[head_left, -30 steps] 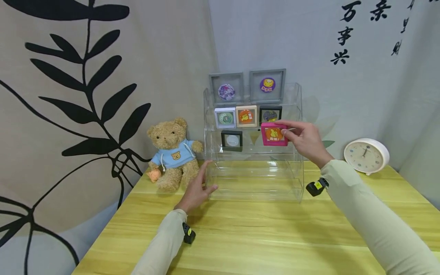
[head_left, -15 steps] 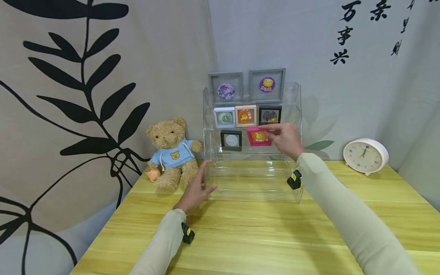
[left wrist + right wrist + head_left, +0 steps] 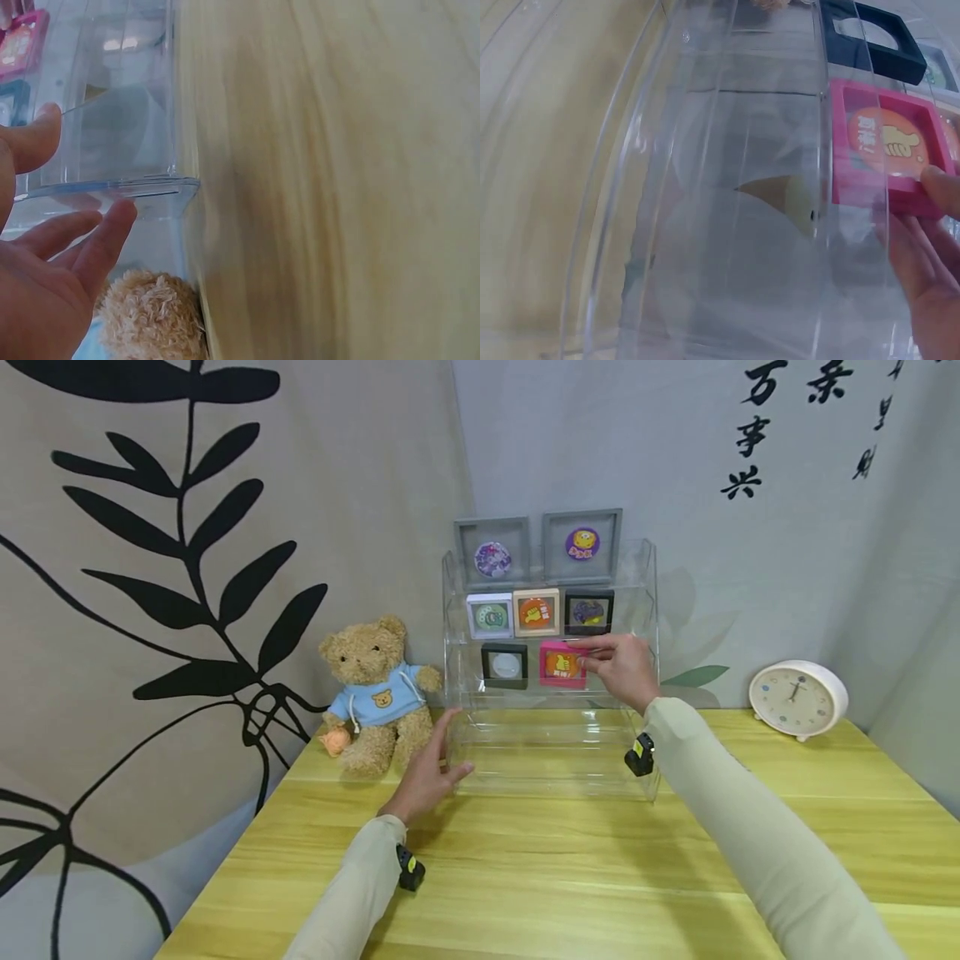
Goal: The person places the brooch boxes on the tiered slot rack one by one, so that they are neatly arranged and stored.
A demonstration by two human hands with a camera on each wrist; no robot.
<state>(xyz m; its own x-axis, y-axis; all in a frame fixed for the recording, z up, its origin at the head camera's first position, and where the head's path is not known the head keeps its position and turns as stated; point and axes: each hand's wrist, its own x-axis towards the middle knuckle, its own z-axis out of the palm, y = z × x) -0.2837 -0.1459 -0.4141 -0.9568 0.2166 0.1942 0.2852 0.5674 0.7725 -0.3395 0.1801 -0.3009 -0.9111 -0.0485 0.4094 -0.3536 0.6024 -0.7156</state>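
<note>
My right hand [image 3: 624,670] pinches a pink square display frame [image 3: 881,150] by its right edge, thumb on the front. An orange round badge with a yellow thumbs-up shows inside it. The frame stands on a tier of the clear acrylic stepped rack [image 3: 547,768], right of a black frame [image 3: 505,667] with a pale disc. My left hand [image 3: 427,781] is at the rack's lower left side. Its thumb and fairly straight fingers lie on either side of the clear side panel [image 3: 112,187] in the left wrist view.
Higher tiers hold a lilac frame [image 3: 491,617], a cream frame [image 3: 536,612], another black frame [image 3: 589,612] and two grey frames [image 3: 492,553]. A teddy bear [image 3: 378,693] in blue sits left of the rack. A white clock [image 3: 799,700] stands at the right on the wooden table [image 3: 525,877].
My right hand has moved left with the pink frame and lowered it onto the tier beside the black frame. The left hand has stayed at the rack's side.
</note>
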